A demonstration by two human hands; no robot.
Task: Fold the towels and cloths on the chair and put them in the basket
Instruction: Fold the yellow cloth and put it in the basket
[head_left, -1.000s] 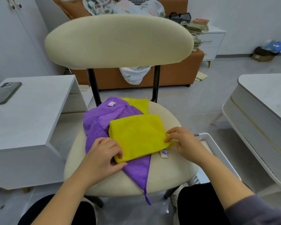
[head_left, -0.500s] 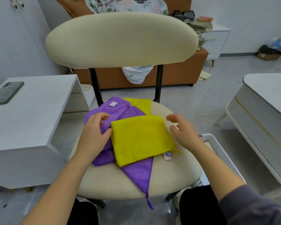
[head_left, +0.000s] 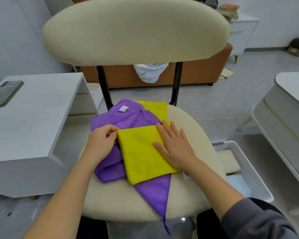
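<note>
The folded yellow cloth (head_left: 141,157) lies on the purple cloth (head_left: 128,118) on the chair (head_left: 119,200) seat, the right hand (head_left: 175,147) flat and open upon it, the left hand (head_left: 101,144) pinching its far-left corner.
</note>
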